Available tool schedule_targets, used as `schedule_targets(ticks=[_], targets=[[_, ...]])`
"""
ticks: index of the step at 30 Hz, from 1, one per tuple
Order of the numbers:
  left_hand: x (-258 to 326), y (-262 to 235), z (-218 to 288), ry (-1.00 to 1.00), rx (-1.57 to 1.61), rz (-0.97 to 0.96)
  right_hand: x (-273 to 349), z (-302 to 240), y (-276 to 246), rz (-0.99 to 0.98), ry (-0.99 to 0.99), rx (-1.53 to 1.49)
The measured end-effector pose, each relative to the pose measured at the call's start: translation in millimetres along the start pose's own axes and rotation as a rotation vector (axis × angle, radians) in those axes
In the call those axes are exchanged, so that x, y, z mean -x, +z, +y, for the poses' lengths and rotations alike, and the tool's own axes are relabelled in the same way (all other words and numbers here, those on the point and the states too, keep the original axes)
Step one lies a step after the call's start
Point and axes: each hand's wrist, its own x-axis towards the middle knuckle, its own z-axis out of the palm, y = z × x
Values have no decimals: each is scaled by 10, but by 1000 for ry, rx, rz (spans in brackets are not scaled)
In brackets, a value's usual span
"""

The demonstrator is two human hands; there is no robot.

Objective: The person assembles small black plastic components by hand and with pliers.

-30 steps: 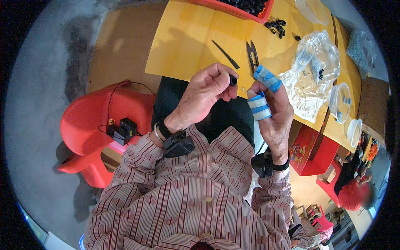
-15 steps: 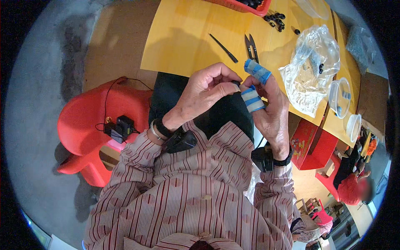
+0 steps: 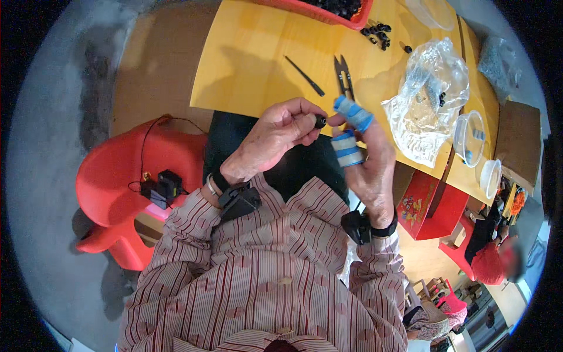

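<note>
Pinched between the thumb and fingers of my left hand (image 3: 275,132) is a small black cylindrical part (image 3: 320,121), its round hole facing right. Just to the right of it is my right hand (image 3: 372,158), with blue-and-white striped wraps on the thumb and forefinger. Those two fingertips stand apart, and I see nothing held between them. A small gap separates the right fingertips from the black part. Beyond my hands, on the yellow table (image 3: 252,64), lie black thread snips (image 3: 344,76) with the blades pointing away, and a thin black rod-like tool (image 3: 305,76).
A red basket (image 3: 358,22) of black parts stands at the far edge, with several loose black pieces (image 3: 381,36) beside it. On the right are a crumpled clear bag (image 3: 431,94) and clear tubs (image 3: 469,138). A red chair (image 3: 117,176) holding black adapters is at left.
My right fingers have drawn slightly away from the black part, which now shows more fully in my left hand. The whole view has shifted a little, so the table items appear further left.
</note>
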Motion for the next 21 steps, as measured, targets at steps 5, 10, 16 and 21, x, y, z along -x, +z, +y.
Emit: schedule_targets(ticks=[5, 10, 16, 21], targets=[[-39, -4, 3, 35, -122, 8, -58, 47, -11, -69, -256, 242], [-96, -77, -5, 27, -260, 46, -91, 81, 13, -123, -213, 260], [-187, -189, -62, 117, -367, 62, -413, 379, -261, 110, 3, 153], [-273, -201, -41, 131, -259, 44, -864, 953, -546, 263, -59, 391]])
